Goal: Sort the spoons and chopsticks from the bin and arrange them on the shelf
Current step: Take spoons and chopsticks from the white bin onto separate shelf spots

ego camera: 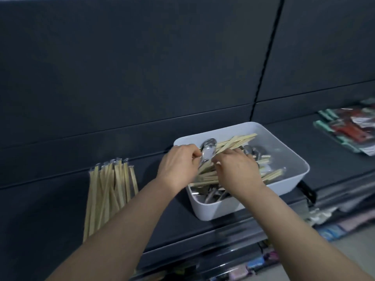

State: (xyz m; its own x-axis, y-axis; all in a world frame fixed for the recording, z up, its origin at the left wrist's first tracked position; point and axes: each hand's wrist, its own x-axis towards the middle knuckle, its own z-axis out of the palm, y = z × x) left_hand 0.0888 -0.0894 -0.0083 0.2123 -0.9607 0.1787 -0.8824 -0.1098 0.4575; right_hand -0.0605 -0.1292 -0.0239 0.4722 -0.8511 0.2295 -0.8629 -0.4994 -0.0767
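The left hand (178,165) and right hand (237,169) crowded the left half of the bin (217,209), gripping a spoon (209,149) and the tangled chopsticks (235,141), so only the bin's far right corner lay open from above. Left of the bin, bare shelf (148,171) ran to a row of chopsticks (109,189), crossed by the left forearm. Right of it the shelf lay free up to some packets (349,128), and a back panel (142,67) closed off the space behind.

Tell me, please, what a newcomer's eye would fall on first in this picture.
First come the two hands over the white bin in the middle of the dark shelf. The left hand pinches a shiny spoon, and the right hand grips a bundle of chopsticks. Next comes the row of chopsticks laid side by side on the shelf to the left.
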